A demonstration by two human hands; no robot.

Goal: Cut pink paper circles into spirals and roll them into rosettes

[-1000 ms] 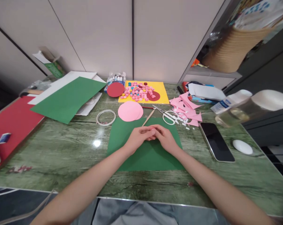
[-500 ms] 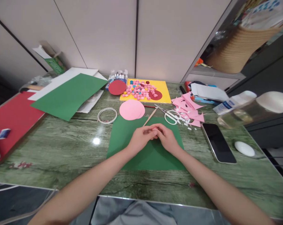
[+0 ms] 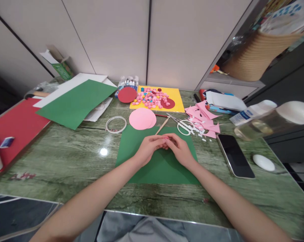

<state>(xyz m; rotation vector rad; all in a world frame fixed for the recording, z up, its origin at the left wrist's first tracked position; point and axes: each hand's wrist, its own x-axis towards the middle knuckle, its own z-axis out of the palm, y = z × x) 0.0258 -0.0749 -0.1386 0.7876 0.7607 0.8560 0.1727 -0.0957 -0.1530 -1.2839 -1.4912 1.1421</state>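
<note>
My left hand (image 3: 148, 148) and my right hand (image 3: 179, 148) meet over a green paper sheet (image 3: 158, 171). Pinched between their fingertips is a small pink-red piece (image 3: 166, 137), mostly covered, so its exact form is hard to make out. Just beyond the fingers lies a pointed wooden stick (image 3: 162, 125). Pink paper circles (image 3: 141, 118) overlap the sheet's far edge, to the left of the stick. White-handled scissors (image 3: 185, 127) rest to its right, beside pink paper scraps (image 3: 203, 117).
A yellow sheet (image 3: 177, 101) at the back bears many small pink, blue and yellow pieces (image 3: 150, 97). To the left are a tape roll (image 3: 116, 124), green paper (image 3: 77, 104) and red paper (image 3: 13, 124). On the right lie a phone (image 3: 235, 155), a white mouse (image 3: 264, 162) and a bottle (image 3: 272, 121).
My left fingers have straightened slightly over the small piece, and both hands stay together in the same place. The whole view has shifted a little.
</note>
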